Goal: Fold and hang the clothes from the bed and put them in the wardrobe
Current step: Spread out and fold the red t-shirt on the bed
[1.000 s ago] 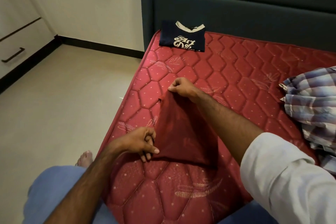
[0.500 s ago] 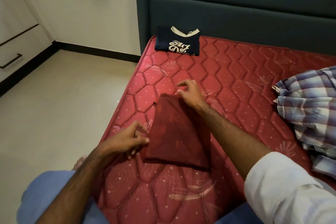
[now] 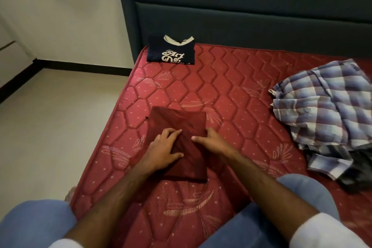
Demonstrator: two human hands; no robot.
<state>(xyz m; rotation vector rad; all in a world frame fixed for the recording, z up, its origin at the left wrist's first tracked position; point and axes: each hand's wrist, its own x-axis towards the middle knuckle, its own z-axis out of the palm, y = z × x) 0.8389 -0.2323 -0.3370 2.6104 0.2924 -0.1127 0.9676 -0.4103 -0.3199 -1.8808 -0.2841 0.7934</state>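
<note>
Maroon garment (image 3: 181, 121) lies folded into a small rectangle near the left edge of the red mattress (image 3: 231, 90). Both hands press it flat with fingers spread: left hand (image 3: 163, 149) on its near left part, right hand (image 3: 211, 143) at its right edge. The fold looks nearly done. Next likely comes setting it beside the folded navy shirt (image 3: 171, 51) at the far end, then taking the crumpled plaid shirt (image 3: 326, 110) on the right.

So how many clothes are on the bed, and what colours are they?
Dark red, folded, under both hands: 1, the maroon garment
Navy, folded by the headboard: 1, the navy T-shirt
Blue-and-white checked, crumpled: 1, the plaid shirt
Total: 3
</note>
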